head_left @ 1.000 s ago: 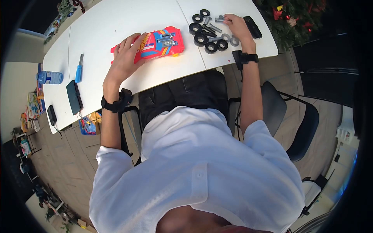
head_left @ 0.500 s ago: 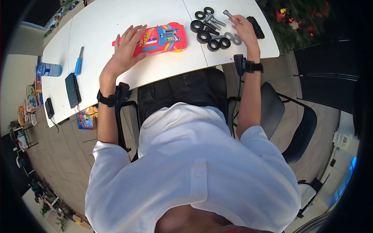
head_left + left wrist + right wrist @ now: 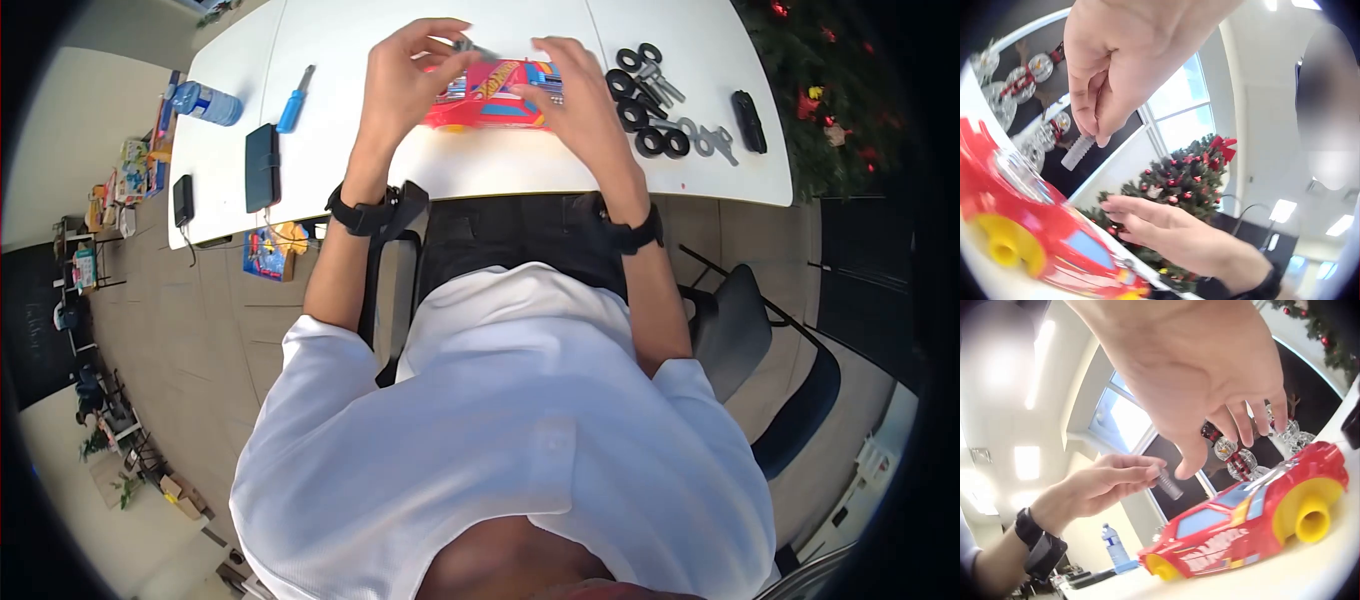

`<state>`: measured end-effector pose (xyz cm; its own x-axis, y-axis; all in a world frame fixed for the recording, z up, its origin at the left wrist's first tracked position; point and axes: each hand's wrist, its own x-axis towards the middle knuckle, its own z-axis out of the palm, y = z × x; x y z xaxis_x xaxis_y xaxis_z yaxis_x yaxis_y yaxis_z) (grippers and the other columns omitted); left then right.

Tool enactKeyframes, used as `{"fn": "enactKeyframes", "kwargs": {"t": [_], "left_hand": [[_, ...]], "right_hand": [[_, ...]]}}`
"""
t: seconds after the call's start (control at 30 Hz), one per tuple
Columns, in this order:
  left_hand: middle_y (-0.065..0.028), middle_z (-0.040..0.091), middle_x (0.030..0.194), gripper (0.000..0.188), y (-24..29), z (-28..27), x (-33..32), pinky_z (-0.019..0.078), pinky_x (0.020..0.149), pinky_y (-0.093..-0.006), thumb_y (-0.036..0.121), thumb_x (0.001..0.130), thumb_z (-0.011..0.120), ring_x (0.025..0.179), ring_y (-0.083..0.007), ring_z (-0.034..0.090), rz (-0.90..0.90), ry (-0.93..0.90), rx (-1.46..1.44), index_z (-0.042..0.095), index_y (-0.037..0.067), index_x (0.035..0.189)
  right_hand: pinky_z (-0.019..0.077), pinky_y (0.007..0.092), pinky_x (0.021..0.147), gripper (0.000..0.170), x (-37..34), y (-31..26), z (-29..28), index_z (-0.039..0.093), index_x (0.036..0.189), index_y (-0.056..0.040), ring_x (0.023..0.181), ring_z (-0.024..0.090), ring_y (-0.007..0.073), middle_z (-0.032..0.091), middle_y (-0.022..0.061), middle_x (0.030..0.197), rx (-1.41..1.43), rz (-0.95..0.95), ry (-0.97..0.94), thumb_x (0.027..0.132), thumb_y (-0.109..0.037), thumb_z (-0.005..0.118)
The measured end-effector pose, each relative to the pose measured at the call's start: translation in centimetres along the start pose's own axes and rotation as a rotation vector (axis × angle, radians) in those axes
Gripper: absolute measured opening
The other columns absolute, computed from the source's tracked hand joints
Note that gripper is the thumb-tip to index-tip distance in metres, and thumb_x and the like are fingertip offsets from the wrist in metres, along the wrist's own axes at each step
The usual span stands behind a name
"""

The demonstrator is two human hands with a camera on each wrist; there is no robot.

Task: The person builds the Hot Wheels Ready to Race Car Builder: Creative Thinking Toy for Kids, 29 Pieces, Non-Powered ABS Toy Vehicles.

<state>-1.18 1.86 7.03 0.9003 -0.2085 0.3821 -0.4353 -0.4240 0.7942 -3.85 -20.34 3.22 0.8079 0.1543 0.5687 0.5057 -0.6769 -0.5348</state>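
Observation:
A red toy car (image 3: 510,100) with blue and yellow stripes sits on the white table. Its yellow hubs (image 3: 1313,519) show bare in the right wrist view. My left hand (image 3: 398,85) is raised at the car's left end, pinching a grey threaded bolt (image 3: 1077,153) between thumb and fingertips. The bolt (image 3: 1169,484) points down at a slant above the car. My right hand (image 3: 585,110) hovers over the car's right part, fingers spread and loosely bent, nothing held in it. Part of the car's roof is hidden behind the hands.
Right of the car lie several black tyres (image 3: 650,142), grey and black bolts (image 3: 660,85) and a grey wrench (image 3: 727,148). A black case (image 3: 748,122) is beyond them. On the left are a blue screwdriver (image 3: 293,105), dark wallet-like case (image 3: 262,168) and water bottle (image 3: 207,103).
The bolt has passed from my right hand to my left. My right hand has come from the parts over to the car. The car's yellow hub now shows at its left end.

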Motion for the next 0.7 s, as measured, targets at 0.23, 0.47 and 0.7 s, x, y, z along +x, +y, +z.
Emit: {"fn": "enactKeyframes", "kwargs": {"t": [0.23,0.47,0.7], "left_hand": [[-0.0131,0.075,0.087,0.028,-5.1,-0.6,0.1,0.0598,0.071,-0.0292,0.014,0.08,0.085,0.078,-0.0174,0.073,0.051,0.006,0.384,0.074,-0.002,0.101],[-0.0118,0.075,0.093,0.018,-4.6,0.0,-0.1,0.058,0.065,-0.0305,0.011,0.077,0.085,0.077,-0.0198,0.069,0.009,0.057,0.573,0.077,0.0,0.088],[-0.003,0.077,0.105,0.022,-4.7,-1.6,0.9,0.0573,0.081,-0.034,0.007,0.079,0.081,0.112,-0.0212,0.062,0.468,-0.118,0.478,0.08,0.013,0.101]], "right_hand": [[0.0224,0.051,0.12,0.073,-2.0,5.3,5.0,0.044,0.147,0.0003,0.144,0.036,0.0356,0.046,0.018,0.149,-0.282,-0.067,-0.231,0.097,-0.051,0.059],[0.0185,0.0511,0.121,0.071,-2.6,5.3,5.0,0.044,0.149,-0.0036,0.147,0.031,0.0345,0.045,0.0158,0.151,-0.26,-0.036,-0.226,0.099,-0.054,0.053],[0.0177,0.0508,0.122,0.072,-2.5,6.1,5.4,0.041,0.151,-0.0062,0.147,0.031,0.0334,0.045,0.0148,0.151,-0.277,-0.04,-0.228,0.1,-0.057,0.05]]}}
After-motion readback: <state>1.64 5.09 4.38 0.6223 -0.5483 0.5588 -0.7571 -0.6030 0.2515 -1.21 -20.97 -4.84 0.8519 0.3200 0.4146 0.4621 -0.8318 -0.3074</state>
